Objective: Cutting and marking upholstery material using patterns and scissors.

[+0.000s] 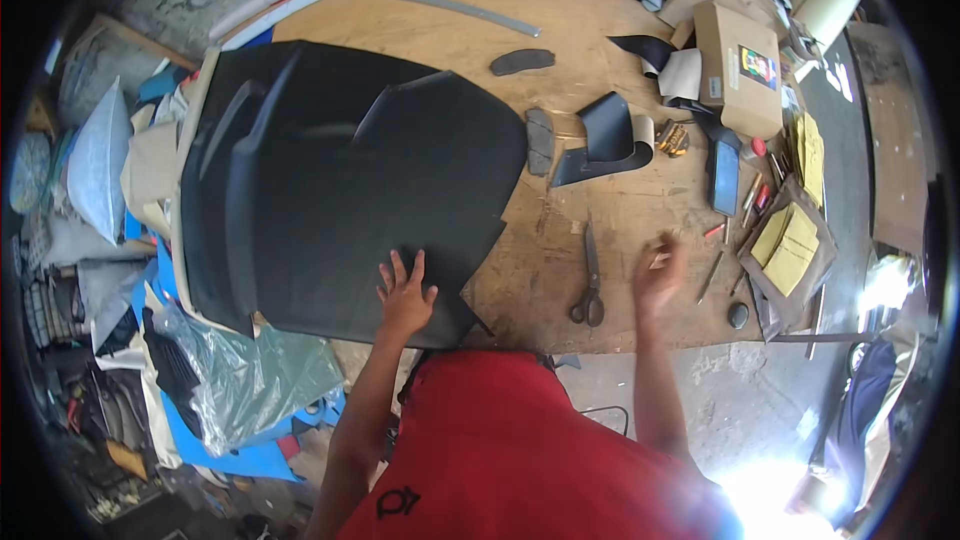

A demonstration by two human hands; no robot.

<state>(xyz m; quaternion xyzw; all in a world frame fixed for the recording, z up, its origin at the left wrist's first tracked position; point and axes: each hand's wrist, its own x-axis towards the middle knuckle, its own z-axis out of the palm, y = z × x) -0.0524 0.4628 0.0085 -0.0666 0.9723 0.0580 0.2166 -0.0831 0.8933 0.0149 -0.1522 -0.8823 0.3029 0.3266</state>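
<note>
A large black sheet of leather-like material [340,180] with a few raised folds covers the left half of the wooden table. My left hand [405,297] lies on its near edge, fingers spread flat. Off to the right, above the bare wood, my right hand [659,275] has its fingers curled together. Whatever they may hold is too small or blurred to make out. Between my hands rest dark-handled scissors [589,285], blades pointing away from me. Beyond them is a curled black offcut [605,145], beside a dark grey block [539,140].
A metal ruler [450,10] and another dark block [522,61] lie at the back. Along the right are a cardboard box [735,65], a phone [725,178], a tape measure [673,139], pens and yellow papers [785,245]. Plastic-wrapped green material [255,380] sits at lower left.
</note>
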